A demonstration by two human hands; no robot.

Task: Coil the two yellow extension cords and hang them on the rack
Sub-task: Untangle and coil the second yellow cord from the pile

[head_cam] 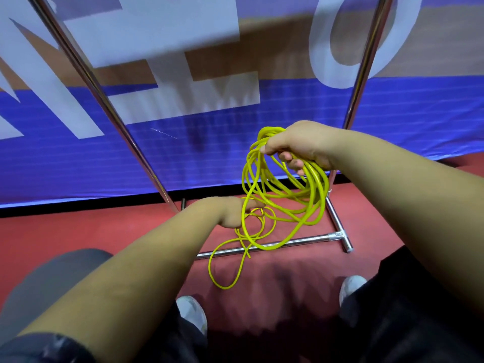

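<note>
Gripping yellow cord coil point(301, 203) in right hand point(298, 145) | left hand point(233, 213) grasping loose strand point(242, 221) lower down | slack trailing to red floor point(131, 231) beside rack base point(288, 242)

Head view, sole camera, wide-angle: worn on the person's head, facing forward and steeply down. Near: forearms, white shoes point(192, 314). Centre, close: left hand point(233, 214), right hand point(298, 142), thin yellow extension cord point(320, 191). Far: chrome tubular rack point(126, 137), red floor point(104, 231), blue-and-white printed banner point(235, 153), lines bowed
</note>
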